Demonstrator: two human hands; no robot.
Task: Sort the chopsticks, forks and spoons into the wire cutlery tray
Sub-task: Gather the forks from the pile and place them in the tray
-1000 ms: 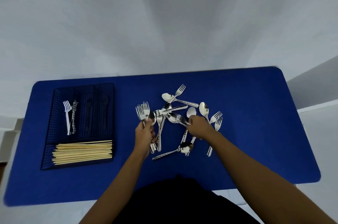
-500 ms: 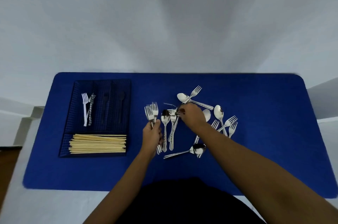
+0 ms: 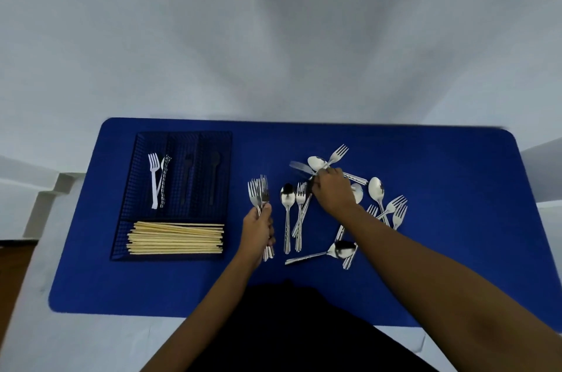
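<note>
My left hand (image 3: 258, 230) grips a bunch of metal forks (image 3: 259, 193), tines pointing away from me. My right hand (image 3: 333, 192) reaches into the loose pile of metal spoons and forks (image 3: 377, 198) and pinches a blurred fork (image 3: 299, 167) that sticks out to its left. A spoon (image 3: 287, 198) and a fork (image 3: 300, 199) lie side by side between my hands. The dark wire cutlery tray (image 3: 143, 140) stands at the left. Its front compartment holds a stack of wooden chopsticks (image 3: 176, 238). A white fork (image 3: 154, 177) lies in a back compartment.
A blue mat (image 3: 456, 234) covers the table. Two dark utensils (image 3: 200, 177) lie in the tray's other back compartments. One spoon (image 3: 331, 251) lies crosswise nearest me. A grey wall rises behind the table.
The view has shifted so the table sits further right. My right hand has moved slightly away from me in the pile and now has a fork lifted and blurred. My left hand keeps its forks.
</note>
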